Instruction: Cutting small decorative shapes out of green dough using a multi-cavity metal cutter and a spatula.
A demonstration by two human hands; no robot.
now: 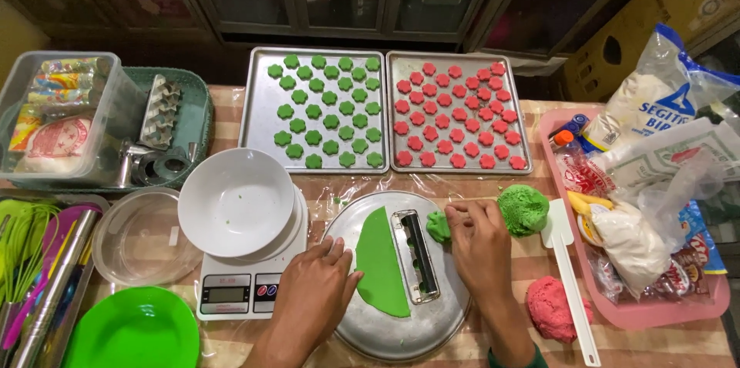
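My left hand [312,291] rests flat on the left rim of a round metal plate [385,333], beside a half-round sheet of green dough [379,264]. A metal cutter strip [416,256] lies along the sheet's straight edge. My right hand [478,241] pinches a small green dough scrap [438,225] at the plate's upper right. A crumbly green dough lump [524,208] sits just right of that hand. A pink dough ball [551,308] lies near the front right.
Two baking trays hold cut cookies: green [324,110], red [455,114]. A white bowl [235,202] sits on a kitchen scale [239,291]. A white spatula [566,275], a pink tray of bagged ingredients [655,314], a green plate [135,333], a clear tub [58,117] and utensils surround them.
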